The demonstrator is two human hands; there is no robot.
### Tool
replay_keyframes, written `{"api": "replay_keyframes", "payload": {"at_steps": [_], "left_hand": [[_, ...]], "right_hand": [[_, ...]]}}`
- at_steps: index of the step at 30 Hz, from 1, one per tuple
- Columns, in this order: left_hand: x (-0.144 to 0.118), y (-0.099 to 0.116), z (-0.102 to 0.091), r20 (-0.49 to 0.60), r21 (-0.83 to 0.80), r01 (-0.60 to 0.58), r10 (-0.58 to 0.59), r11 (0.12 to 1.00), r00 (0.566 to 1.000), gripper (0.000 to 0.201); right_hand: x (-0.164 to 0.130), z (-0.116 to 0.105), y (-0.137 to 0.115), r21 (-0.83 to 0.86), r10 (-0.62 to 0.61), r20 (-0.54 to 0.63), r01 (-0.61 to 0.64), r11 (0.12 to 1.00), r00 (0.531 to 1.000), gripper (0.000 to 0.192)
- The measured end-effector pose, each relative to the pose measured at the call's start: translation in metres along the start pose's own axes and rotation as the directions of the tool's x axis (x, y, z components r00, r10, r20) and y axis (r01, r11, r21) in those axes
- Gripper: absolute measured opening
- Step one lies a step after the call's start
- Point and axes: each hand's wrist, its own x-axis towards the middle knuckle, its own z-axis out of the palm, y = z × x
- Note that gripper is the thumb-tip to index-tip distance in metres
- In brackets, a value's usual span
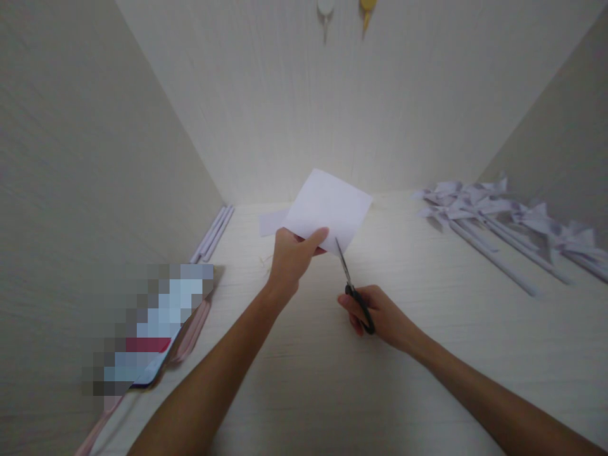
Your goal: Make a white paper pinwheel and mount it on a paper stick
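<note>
A white sheet of paper (pixel 330 204) is pinched in my left hand (pixel 292 256), thumb on top and fingers beneath. My right hand (pixel 368 310) grips black-handled scissors (pixel 345 269), their blades pointing up and away from me. The blade tips overlap the paper's near edge, to the right of my left thumb. Whether the blades are cutting into it, I cannot tell. Behind the held sheet a smaller piece of white paper (pixel 272 223) lies on the table, partly covered.
Several rolled paper sticks with pinwheel-like folded tops (pixel 475 206) lie at the right. White paper rolls (pixel 213 233) rest along the left wall. Nearer at left is a blurred-out device (pixel 161 335) beside a pink object (pixel 192 332). White and yellow hooks (pixel 367 12) are on the back wall.
</note>
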Motion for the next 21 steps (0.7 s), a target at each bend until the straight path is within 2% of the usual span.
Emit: {"api": "replay_keyframes", "payload": {"at_steps": [21], "left_hand": [[-0.0004,-0.0018,0.0005,0.002,-0.029,-0.003,0.003,1.0,1.0,0.028]], "right_hand": [[0.0008,0.0007,0.0017,0.013,0.02,-0.011,-0.02,1.0,1.0,0.055]]}}
